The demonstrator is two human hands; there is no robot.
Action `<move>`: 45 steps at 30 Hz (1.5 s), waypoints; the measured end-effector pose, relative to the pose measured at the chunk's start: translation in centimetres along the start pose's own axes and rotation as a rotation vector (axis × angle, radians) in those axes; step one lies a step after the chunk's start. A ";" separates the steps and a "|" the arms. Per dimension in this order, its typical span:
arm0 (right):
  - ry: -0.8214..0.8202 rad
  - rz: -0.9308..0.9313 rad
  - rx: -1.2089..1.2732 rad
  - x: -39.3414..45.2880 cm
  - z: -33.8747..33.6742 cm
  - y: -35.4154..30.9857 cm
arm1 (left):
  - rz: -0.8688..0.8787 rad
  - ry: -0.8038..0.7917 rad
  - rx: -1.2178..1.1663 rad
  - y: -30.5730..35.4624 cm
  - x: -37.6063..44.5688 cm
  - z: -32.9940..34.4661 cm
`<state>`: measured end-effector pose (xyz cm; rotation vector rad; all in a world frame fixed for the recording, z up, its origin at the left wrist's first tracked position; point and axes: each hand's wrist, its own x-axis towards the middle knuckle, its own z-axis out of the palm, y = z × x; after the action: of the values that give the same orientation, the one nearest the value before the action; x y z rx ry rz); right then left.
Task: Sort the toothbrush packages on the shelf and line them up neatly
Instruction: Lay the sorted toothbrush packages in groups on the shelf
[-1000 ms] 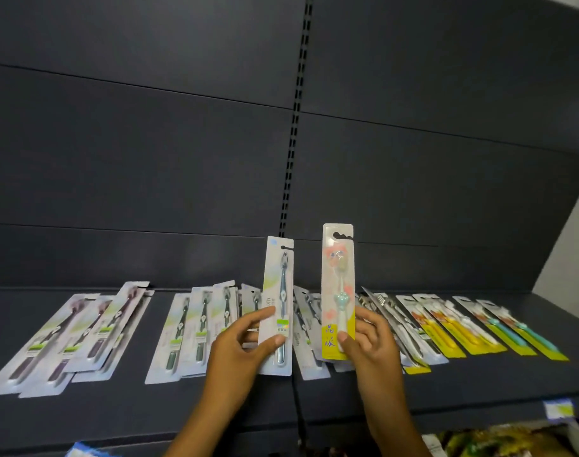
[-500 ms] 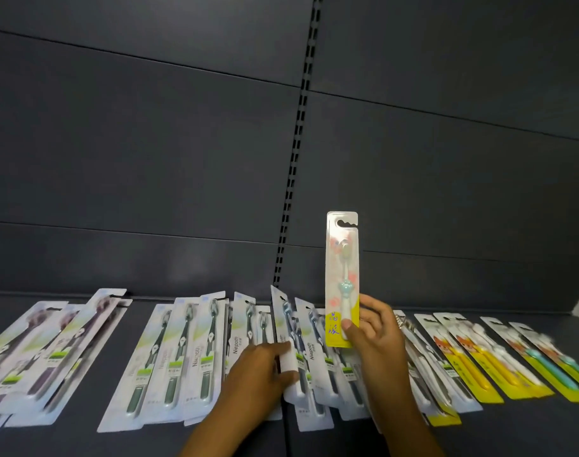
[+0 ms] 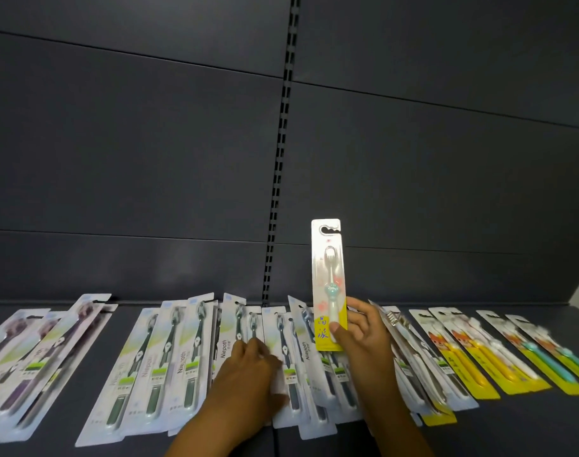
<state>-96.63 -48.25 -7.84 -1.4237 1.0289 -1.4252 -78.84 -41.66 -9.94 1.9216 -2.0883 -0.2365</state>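
So the right hand (image 3: 364, 334) is holding one kids' toothbrush package (image 3: 328, 285) upright above the shelf (image 3: 50, 446), thumb pinching the yellow bottom end from the front with the other fingers curled behind the card. The left hand (image 3: 248, 371) is lying down on the pale blue-green packs (image 3: 189, 354) in the middle of the row, fingers spread fairly flat on a couple of them. I can't really tell if it's pinching one or just pressing.

Layout-wise: purple-brush packs (image 3: 44, 354) on the far left, the green ones in the middle overlapping pretty messily, then orange-and-yellow packs (image 3: 459, 354) and teal ones (image 3: 545, 354) on the right, lying neater.

Handling guess: these are thin blister cards, super light, a bit bendy, with a slick plastic bubble. Grabbing by the flat card edge near the bottom, like the right hand does, seems safest. The bubble would probably slip or dent. On the shelf they should slide easily, so nudging one likely drags its overlapping neighbours along.
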 end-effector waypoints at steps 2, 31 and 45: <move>-0.003 0.000 0.000 0.1 -0.3 -0.1 | -0.013 0.013 -0.045 0.1 0.6 -0.9; 0.062 0.074 0.017 -4.1 -29.3 -5.2 | 0.097 0.160 0.191 26.1 7.6 -0.2; 0.118 0.086 -0.063 0.8 -43.6 -2.5 | 0.172 0.192 0.094 38.0 15.4 6.1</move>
<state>-140.22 -48.96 -5.74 -1.3354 1.2050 -1.4391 -117.72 -53.74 -2.19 1.7251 -2.1515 0.0808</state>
